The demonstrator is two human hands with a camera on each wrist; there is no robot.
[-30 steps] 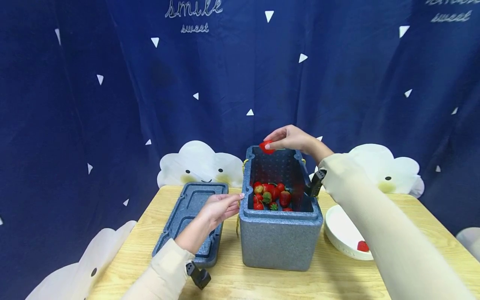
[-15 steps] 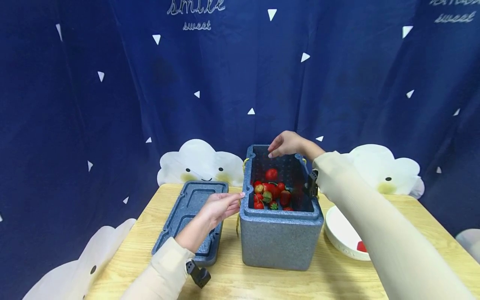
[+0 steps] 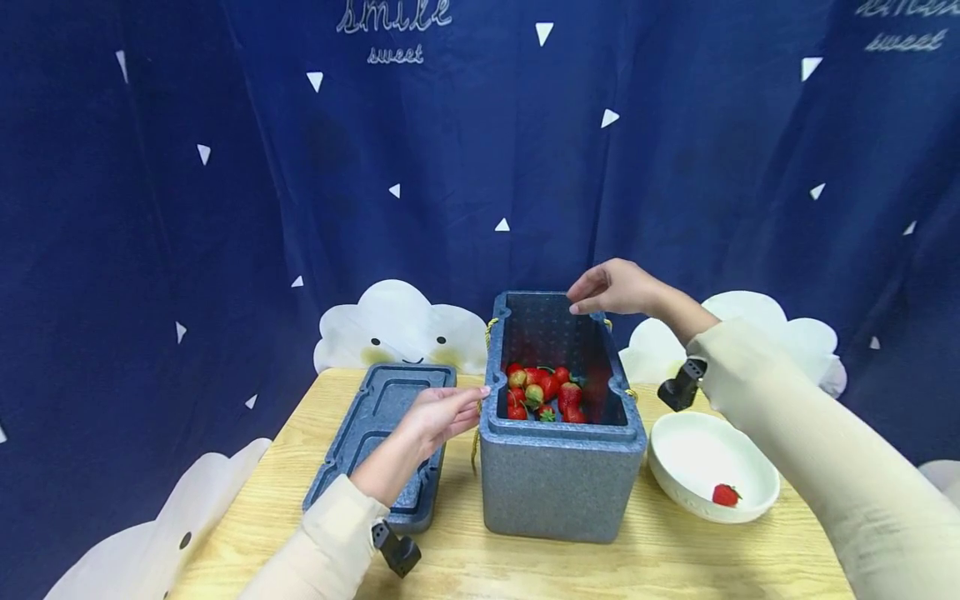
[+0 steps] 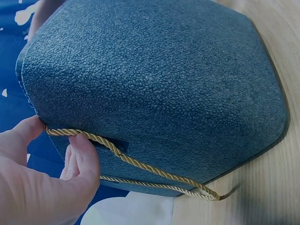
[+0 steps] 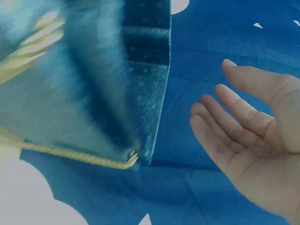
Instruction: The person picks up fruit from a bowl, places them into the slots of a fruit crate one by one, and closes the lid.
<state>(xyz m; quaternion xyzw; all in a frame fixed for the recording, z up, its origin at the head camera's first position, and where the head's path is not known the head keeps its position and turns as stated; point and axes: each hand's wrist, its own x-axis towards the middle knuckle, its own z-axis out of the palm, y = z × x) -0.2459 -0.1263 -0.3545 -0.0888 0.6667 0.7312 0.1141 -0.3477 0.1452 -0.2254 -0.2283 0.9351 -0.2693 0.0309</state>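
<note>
A speckled grey-blue foam box [image 3: 558, 487] stands uncovered on the table, with several strawberries [image 3: 570, 396] at its bottom. My left hand [image 3: 438, 421] rests against the box's left side, thumb tip at the rim. In the left wrist view its fingertips touch the wall beside a twisted gold rope [image 4: 154, 169]. Over the back right corner of the box hovers my right hand [image 3: 618, 287], nothing in it. Its fingers [image 5: 234, 112] are loosely bent and apart in the right wrist view. A white bowl [image 3: 682, 492] on the right holds one strawberry [image 3: 725, 495].
Left of the box lies its grey-blue lid [image 3: 352, 442], partly behind the left forearm. Both things stand on a light wooden table [image 3: 420, 575]. A dark blue curtain [image 3: 450, 167] with white triangles and clouds hangs behind.
My right hand let go of a strawberry, which fell into the box among the others. The hand then drew back to the right, uncovering more of the bowl. My left hand stayed put.
</note>
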